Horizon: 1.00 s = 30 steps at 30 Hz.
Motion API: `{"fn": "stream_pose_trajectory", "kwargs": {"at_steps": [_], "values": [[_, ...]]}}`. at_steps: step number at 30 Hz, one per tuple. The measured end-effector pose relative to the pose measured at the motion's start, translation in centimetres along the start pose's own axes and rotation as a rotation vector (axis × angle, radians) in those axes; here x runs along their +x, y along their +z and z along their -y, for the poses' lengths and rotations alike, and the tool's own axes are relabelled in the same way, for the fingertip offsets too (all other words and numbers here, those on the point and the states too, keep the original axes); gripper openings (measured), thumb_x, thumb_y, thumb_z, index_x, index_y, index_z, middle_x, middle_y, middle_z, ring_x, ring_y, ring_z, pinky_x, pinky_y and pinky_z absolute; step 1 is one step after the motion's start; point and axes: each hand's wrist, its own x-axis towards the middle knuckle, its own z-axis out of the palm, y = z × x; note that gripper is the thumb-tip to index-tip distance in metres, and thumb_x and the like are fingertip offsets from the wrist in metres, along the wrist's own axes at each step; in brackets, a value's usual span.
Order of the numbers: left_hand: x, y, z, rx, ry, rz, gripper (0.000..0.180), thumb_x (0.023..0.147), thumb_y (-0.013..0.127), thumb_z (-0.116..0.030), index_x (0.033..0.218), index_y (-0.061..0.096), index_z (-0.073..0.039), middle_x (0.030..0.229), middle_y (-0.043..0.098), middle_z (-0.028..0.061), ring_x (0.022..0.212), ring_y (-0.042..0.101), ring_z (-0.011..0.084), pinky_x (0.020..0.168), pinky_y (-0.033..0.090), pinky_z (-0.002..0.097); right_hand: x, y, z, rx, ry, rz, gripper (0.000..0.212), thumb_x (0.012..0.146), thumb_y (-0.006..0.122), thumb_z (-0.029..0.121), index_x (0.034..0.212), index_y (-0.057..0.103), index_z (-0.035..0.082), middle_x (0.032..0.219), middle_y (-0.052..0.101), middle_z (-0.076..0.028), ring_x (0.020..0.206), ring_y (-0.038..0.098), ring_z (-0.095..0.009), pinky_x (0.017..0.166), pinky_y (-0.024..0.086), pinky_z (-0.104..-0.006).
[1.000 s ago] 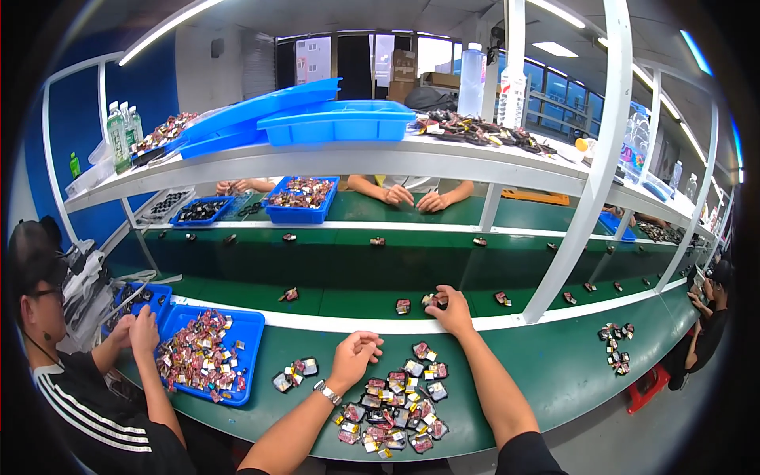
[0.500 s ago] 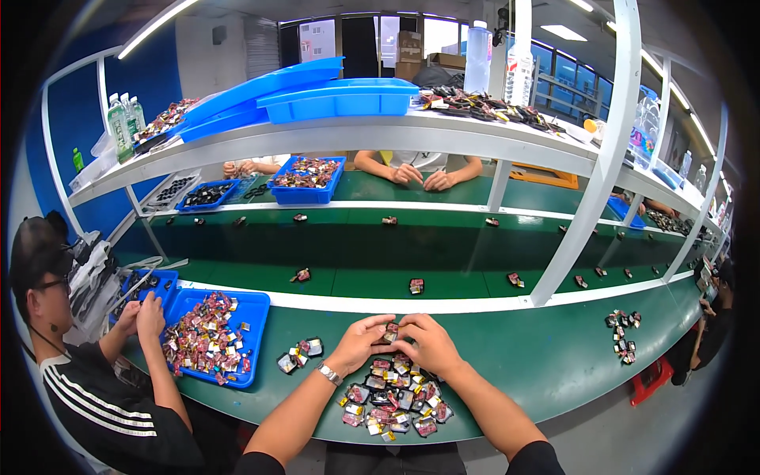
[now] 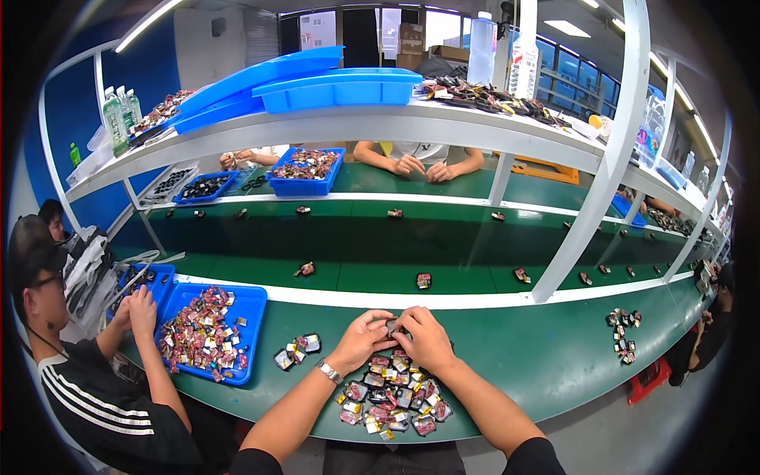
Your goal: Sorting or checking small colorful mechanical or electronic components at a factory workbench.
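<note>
My left hand (image 3: 362, 339) and my right hand (image 3: 424, 339) meet above the green bench, both pinching one small dark part (image 3: 392, 324) between their fingertips. Just below them lies a pile of small dark and red parts (image 3: 389, 398) near the bench's front edge. A watch sits on my left wrist. A few loose parts (image 3: 298, 350) lie to the left of my left hand.
A blue tray (image 3: 207, 332) full of parts stands at the left, where a seated person in a black striped shirt (image 3: 111, 396) works. Single parts (image 3: 423, 280) ride the dark conveyor belt beyond. Another small heap (image 3: 624, 334) lies at right. Blue bins (image 3: 340, 85) top the shelf; people work opposite.
My right hand came back from the conveyor belt to the pile. Both hands have closed together on one small part and stay joined above the pile.
</note>
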Motion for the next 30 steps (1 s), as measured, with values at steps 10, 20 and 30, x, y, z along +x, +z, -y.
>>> {"fn": "stream_pose_trajectory", "kwargs": {"at_steps": [10,20,30], "values": [[0.1,0.1,0.0,0.086,0.016,0.038,0.029,0.097,0.046,0.002,0.125,0.045,-0.001,0.121,0.057,0.0119,0.110,0.059,0.0193,0.095,0.053,0.0342,0.3,-0.7,-1.4,0.067,-0.015,0.073,0.011,0.077,0.072,0.010,0.088,0.071,0.010,0.101,0.057,-0.006,0.097,0.055,-0.027,0.083,0.049,-0.0366],[0.1,0.0,-0.1,0.115,0.002,0.097,0.030,0.096,0.050,0.000,0.126,0.045,-0.002,0.117,0.060,0.0108,0.108,0.060,0.0180,0.094,0.053,0.0343,-0.1,-0.7,-1.2,0.117,0.042,0.079,0.009,0.078,0.070,0.012,0.085,0.071,0.007,0.115,0.058,-0.009,0.111,0.053,-0.029,0.094,0.045,-0.0384],[0.1,-0.2,0.0,0.125,-0.010,0.111,0.026,0.100,0.045,-0.005,0.126,0.046,-0.003,0.123,0.057,0.0092,0.111,0.059,0.0167,0.093,0.053,0.0315,-1.0,0.7,-0.8,0.134,0.083,-0.019,0.009,0.077,0.068,0.011,0.084,0.070,0.006,0.111,0.060,-0.009,0.108,0.055,-0.028,0.092,0.046,-0.0390]]}}
